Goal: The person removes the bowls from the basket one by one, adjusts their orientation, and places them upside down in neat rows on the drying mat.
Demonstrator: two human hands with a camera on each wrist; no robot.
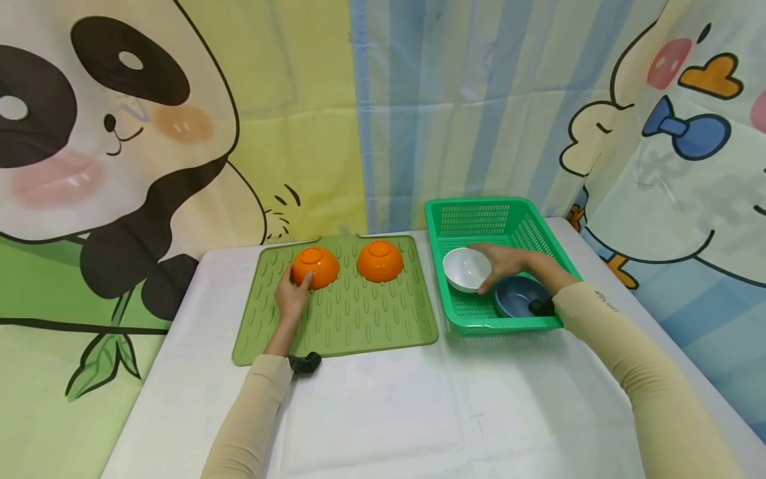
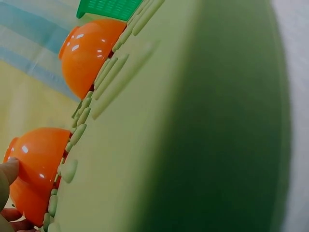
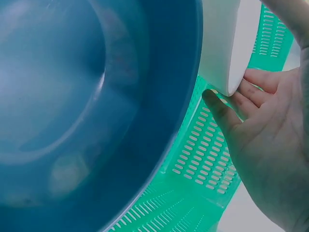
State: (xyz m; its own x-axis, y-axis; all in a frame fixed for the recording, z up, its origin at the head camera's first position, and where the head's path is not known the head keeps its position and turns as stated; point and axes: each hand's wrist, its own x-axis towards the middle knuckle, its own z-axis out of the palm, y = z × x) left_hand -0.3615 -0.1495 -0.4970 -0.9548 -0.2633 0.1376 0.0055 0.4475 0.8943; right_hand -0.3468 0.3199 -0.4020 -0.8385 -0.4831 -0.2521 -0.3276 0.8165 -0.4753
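Two orange bowls sit upside down on a green drying mat (image 1: 359, 326). My left hand (image 1: 291, 294) holds the left orange bowl (image 1: 317, 267); in the left wrist view the thumb (image 2: 10, 169) lies on its wall and the fingers reach down by its rim. The right orange bowl (image 1: 380, 260) stands apart from that hand. Over the green basket (image 1: 439, 266), my right hand (image 1: 505, 265) grips a white bowl (image 1: 467, 269) by its right side, its inside facing up and tilted. A blue bowl (image 1: 518, 297) rests in the basket, below that wrist, and fills much of the right wrist view.
The basket has slotted walls and stands right of the mat on a white-covered table (image 1: 383, 412). Behind the table hangs a curtain (image 1: 455, 100) with cartoon animals and stripes. A black wrist camera (image 1: 305, 363) is on the left cuff, near the mat's front edge.
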